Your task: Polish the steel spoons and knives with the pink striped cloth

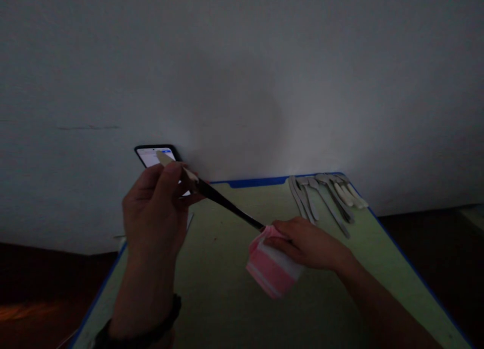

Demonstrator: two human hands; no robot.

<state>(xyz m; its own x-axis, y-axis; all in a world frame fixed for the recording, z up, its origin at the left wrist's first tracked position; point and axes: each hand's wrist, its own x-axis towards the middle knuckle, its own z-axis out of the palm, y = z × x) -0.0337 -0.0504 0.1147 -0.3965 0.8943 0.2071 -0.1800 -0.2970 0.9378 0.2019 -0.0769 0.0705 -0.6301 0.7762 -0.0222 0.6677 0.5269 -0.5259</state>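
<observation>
A knife (229, 204) with a pale handle and a long, dark-looking blade slants down to the right above the table. My left hand (157, 208) is closed around its handle, on the left. At the blade's far end, my right hand (312, 244) pinches a pink and white cloth (273, 274) around the metal. The cloth hides the tip, and its loose part hangs below the fingers. A dark band circles my left wrist.
Several spoons and other cutlery (321, 193), some white-handled, lie at the table's back right corner. A lit phone (147, 156) leans against the wall (242, 86) behind my left hand. The pale green table (223, 288) has a blue edge.
</observation>
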